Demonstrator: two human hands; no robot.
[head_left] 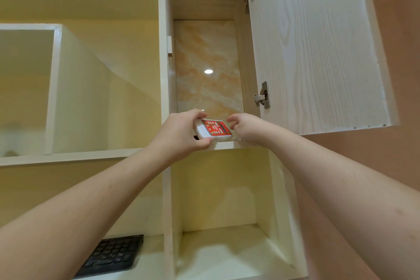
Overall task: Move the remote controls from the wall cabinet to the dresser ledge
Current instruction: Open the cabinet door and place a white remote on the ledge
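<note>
A white remote control [212, 130] with a red button face sits tilted at the front lip of the open wall cabinet [205, 57]. My left hand [181, 135] grips its left end, thumb under and fingers over. My right hand [246, 128] hovers at the remote's right end with curled fingers, touching or nearly touching it. A dark object peeks out under the remote at the cabinet floor edge; I cannot tell what it is. The dresser ledge is out of view.
The cabinet door [318, 48] stands swung open to the right, with two metal hinges. Open cream shelf compartments lie to the left and below [227, 211]. A black keyboard [113, 254] rests on a lower shelf at the bottom left.
</note>
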